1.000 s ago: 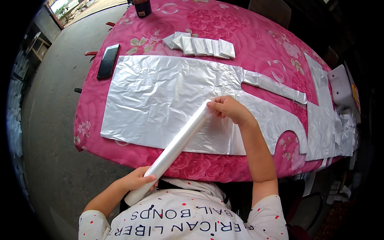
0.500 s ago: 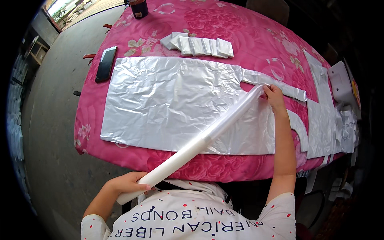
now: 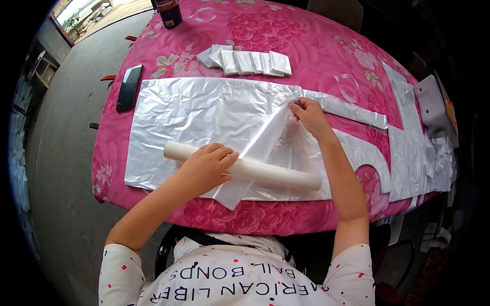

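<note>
My left hand [image 3: 206, 166] is closed over a white roll of thin plastic film [image 3: 275, 175], which lies slantwise above the near part of the table. A loose strip of film [image 3: 266, 131] runs from the roll up to my right hand [image 3: 309, 113], whose fingers pinch its far end. Beneath both hands spreads a large shiny plastic sheet [image 3: 168, 117], cut like an apron, with a long strap [image 3: 352, 108] and a curved cutout on its right side. A short end of film pokes out on the near side of the roll.
Folded plastic packets [image 3: 255, 62] overlap in a row beyond the sheet. A black phone [image 3: 129, 87] lies near the left edge and a dark container [image 3: 168, 14] stands farther back. More plastic sheets [image 3: 406, 158] and a white box [image 3: 433, 104] occupy the right end of the pink tablecloth [image 3: 301, 30].
My left hand has brought the roll forward from near my body onto the sheet and turned it nearly crosswise. My right hand has shifted left, still pinching the film.
</note>
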`<act>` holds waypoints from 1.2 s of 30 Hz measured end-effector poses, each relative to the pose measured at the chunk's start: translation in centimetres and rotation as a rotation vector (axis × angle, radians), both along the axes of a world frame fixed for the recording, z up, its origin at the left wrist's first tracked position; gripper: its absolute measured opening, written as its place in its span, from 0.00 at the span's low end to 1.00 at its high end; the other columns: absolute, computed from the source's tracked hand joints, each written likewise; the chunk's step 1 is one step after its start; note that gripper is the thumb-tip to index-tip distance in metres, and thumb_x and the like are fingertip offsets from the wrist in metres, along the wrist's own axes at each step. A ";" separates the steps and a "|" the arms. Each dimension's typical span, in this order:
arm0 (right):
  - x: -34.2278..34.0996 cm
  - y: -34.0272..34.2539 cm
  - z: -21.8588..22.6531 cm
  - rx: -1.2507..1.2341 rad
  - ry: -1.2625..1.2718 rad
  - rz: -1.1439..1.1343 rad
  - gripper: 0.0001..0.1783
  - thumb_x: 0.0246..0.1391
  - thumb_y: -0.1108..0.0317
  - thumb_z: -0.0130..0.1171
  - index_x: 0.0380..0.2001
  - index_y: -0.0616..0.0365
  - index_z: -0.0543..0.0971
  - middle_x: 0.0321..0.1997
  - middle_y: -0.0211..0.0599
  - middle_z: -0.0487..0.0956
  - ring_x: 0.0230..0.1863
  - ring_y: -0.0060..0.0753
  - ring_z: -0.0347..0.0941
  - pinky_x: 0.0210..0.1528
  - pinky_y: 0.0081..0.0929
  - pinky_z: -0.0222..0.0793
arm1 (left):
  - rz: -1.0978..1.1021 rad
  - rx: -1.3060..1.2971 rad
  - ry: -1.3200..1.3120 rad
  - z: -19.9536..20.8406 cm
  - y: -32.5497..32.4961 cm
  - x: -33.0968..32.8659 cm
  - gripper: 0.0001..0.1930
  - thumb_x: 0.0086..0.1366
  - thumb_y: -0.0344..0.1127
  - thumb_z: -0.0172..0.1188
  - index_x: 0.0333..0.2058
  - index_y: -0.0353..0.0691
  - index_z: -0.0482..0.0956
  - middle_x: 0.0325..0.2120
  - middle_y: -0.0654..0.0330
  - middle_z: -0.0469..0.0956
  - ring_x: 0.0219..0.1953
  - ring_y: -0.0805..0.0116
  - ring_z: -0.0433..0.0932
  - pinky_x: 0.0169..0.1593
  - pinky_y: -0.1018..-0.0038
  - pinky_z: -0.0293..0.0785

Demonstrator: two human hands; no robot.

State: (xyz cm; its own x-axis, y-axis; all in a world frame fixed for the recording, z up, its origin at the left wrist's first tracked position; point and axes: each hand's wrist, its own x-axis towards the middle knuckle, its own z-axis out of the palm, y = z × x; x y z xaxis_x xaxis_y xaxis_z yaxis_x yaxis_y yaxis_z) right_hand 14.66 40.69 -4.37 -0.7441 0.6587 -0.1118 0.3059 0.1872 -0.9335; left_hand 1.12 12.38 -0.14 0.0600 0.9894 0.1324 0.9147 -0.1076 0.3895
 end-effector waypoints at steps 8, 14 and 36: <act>-2.3 1.1 -0.6 0.048 -0.095 0.039 0.10 0.54 0.65 0.57 0.31 0.62 0.77 0.24 0.25 0.74 0.24 0.15 0.65 0.29 0.17 0.63 | -0.227 -0.081 0.058 -5.0 -1.0 3.0 0.44 0.55 0.64 0.49 0.58 0.30 0.58 0.61 0.44 0.55 0.64 0.51 0.54 0.65 0.61 0.48; -1.0 -3.0 2.0 0.313 -0.055 -0.067 0.21 0.54 0.54 0.57 0.38 0.62 0.77 0.42 0.43 0.75 0.37 0.34 0.72 0.40 0.29 0.68 | -0.182 -0.098 0.122 -5.8 -2.3 4.4 0.46 0.53 0.68 0.47 0.59 0.34 0.58 0.61 0.42 0.54 0.64 0.48 0.51 0.65 0.58 0.45; 12.4 -10.0 2.9 0.678 -0.178 0.290 0.30 0.42 0.75 0.60 0.53 0.49 0.72 0.46 0.37 0.73 0.48 0.41 0.67 0.50 0.34 0.64 | -0.043 -0.174 0.100 -5.6 -4.0 8.7 0.46 0.49 0.67 0.54 0.60 0.43 0.58 0.63 0.39 0.45 0.66 0.44 0.43 0.65 0.55 0.41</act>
